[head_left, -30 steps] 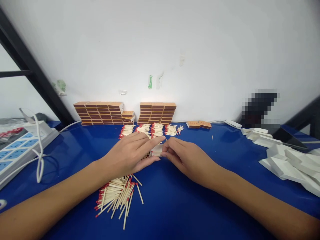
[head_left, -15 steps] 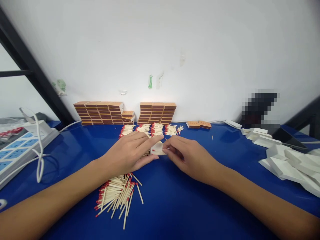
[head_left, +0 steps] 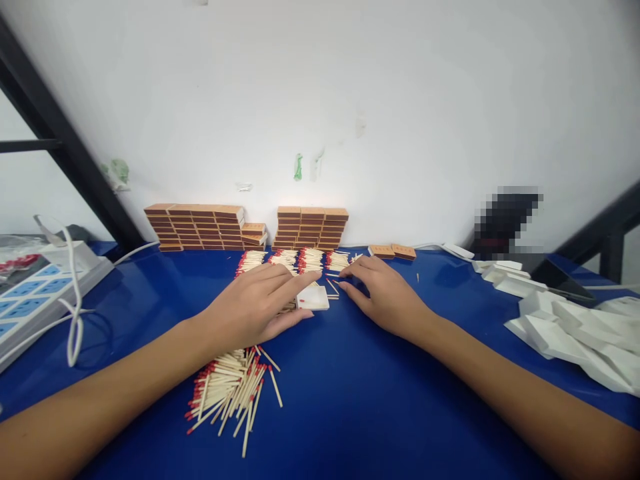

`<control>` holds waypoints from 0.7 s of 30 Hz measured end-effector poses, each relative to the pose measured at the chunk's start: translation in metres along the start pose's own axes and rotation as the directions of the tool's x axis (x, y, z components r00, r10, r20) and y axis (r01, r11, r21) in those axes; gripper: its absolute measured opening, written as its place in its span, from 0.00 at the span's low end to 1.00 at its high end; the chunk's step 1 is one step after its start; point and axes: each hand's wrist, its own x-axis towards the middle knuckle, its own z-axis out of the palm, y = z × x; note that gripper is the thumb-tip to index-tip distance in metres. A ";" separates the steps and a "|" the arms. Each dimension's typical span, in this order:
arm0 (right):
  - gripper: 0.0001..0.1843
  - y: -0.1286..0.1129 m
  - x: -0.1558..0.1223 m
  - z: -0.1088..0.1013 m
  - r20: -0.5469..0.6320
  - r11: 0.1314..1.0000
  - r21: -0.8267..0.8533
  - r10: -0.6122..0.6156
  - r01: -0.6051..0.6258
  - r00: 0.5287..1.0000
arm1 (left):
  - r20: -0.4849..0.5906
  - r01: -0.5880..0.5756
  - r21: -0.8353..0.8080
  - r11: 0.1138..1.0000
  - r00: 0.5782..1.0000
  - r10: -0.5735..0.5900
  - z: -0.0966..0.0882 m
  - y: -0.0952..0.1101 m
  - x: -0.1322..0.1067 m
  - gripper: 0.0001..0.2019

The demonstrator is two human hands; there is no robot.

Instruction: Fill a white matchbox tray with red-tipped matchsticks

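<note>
My left hand (head_left: 265, 300) grips the white tray (head_left: 316, 300) while my right hand (head_left: 390, 293), thumb and forefinger parted, hovers beside loose matches (head_left: 333, 287) that a careless brush could scatter.

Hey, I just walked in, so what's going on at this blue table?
A person's left hand holds a small white tray by its left end, with a red match head visible inside. The right hand is at some loose matches beside the tray; whether it grips one is unclear. A bigger pile of matches lies nearer the person, and matchboxes stand stacked by the wall.
</note>
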 end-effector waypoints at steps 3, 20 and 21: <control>0.09 -0.002 0.001 -0.003 0.035 0.996 0.063 0.061 -0.064 0.997 | -0.001 -0.003 -0.001 1.000 1.000 0.003 0.000 0.000 0.000 0.25; 0.09 -0.022 -0.003 -0.011 0.081 0.961 0.265 0.057 -0.076 0.995 | 0.005 0.002 -0.003 1.000 1.000 -0.002 0.001 0.000 -0.002 0.24; 0.08 -0.024 -0.004 -0.010 0.069 0.959 0.280 0.018 -0.037 0.997 | -0.001 -0.002 -0.003 1.000 1.000 0.002 0.001 0.000 -0.002 0.24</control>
